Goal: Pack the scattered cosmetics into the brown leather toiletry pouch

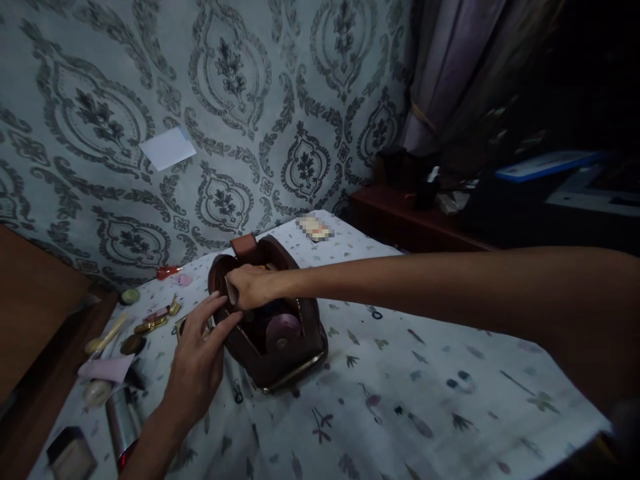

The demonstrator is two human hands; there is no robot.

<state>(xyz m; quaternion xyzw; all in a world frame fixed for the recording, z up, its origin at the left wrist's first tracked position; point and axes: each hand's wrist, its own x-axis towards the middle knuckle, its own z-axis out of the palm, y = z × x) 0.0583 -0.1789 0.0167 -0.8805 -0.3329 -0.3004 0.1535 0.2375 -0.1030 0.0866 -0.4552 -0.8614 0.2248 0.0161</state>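
A dark brown bag (295, 357) with a zipped rim and a tan strap tab (244, 245) lies open on the patterned cloth. My right hand (255, 287) reaches into its mouth from the right, fingers closed around a thin flat greyish item (231, 291) whose kind I cannot make out. At the left rim of the bag, my left hand (197, 363) has its fingers stretched apart, the fingertips touching the edge. A round purple item (283, 329) shows inside the bag near the front. The rest of the contents is dark or covered by my right hand.
Along the table's left side lie a pink tube (107, 368), a silver cylinder (121, 420), a squarish bottle (71, 455), a round dark item (133, 344) and other small cosmetics. A blurred card-like item (315, 228) lies at the back. Patterned wallpaper (230, 67) stands behind.
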